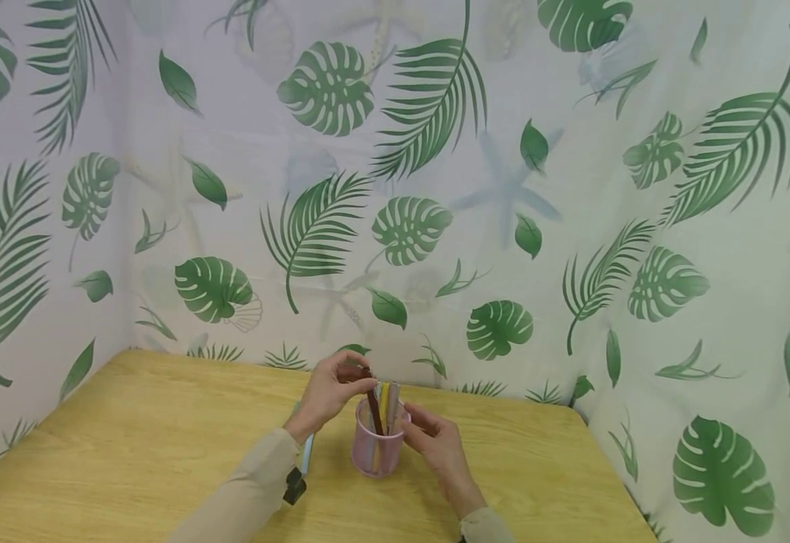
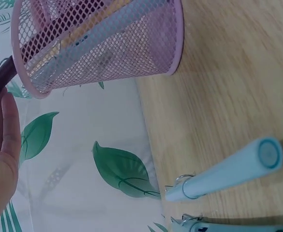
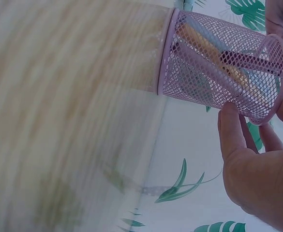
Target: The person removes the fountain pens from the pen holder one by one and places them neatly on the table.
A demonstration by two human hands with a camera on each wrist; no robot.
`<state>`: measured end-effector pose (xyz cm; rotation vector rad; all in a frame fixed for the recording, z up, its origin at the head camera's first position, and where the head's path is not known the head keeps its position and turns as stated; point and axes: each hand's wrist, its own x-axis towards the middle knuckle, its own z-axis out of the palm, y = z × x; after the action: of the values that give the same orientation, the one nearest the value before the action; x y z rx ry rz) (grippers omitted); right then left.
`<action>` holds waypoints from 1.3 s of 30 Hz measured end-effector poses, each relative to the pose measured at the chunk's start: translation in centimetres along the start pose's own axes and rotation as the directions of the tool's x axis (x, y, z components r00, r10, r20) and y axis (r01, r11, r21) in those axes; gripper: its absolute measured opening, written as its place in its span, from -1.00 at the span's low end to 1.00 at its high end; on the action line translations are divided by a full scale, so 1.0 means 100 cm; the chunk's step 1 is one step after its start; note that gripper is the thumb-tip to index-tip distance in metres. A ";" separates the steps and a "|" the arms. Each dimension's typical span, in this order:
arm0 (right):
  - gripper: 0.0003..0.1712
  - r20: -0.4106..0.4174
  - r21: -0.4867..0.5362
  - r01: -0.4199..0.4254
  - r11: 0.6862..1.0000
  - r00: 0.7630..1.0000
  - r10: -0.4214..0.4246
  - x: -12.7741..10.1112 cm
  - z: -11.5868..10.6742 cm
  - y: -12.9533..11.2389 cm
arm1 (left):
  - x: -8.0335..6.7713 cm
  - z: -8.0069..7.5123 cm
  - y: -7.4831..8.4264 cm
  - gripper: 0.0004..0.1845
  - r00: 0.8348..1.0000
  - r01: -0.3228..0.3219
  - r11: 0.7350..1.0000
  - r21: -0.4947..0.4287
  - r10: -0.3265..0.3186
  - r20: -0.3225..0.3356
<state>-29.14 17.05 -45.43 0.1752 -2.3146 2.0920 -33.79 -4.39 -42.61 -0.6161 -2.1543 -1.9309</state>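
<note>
The hands met at a pink mesh cup (image 1: 379,445) on the tabletop (image 1: 130,437): from the head view, the left hand (image 1: 330,392) pinched a dark pen (image 1: 373,407) standing in it, best kept upright. The right wrist view showed the right hand (image 3: 257,169) with fingers loosely spread beside the cup, steadying it.

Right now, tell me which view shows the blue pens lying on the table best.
Left wrist: two blue pens lie in the foreground on the table, clear. The head view shows only a sliver beside the left sleeve. The right wrist view shows none, only the cup.
</note>
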 end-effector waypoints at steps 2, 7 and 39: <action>-0.49 0.003 -0.004 0.001 1.000 1.000 -0.001 0.000 0.000 0.000 | 0.001 0.000 0.003 -0.75 1.000 -0.008 1.000 -0.016 0.008 -0.024; -0.49 0.006 -0.009 -0.002 1.000 1.000 0.002 -0.001 -0.001 -0.001 | -0.003 -0.002 0.021 -0.78 0.997 -0.014 0.998 -0.054 0.010 -0.076; -0.48 0.005 -0.013 0.005 1.000 1.000 -0.005 0.000 -0.001 0.002 | 0.014 -0.015 0.021 -0.76 0.945 -0.116 0.989 -0.096 0.081 -0.317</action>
<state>-29.15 17.19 -45.61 0.1854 -2.3272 2.0767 -34.34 -5.47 -39.94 -0.3943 -1.7986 -1.9560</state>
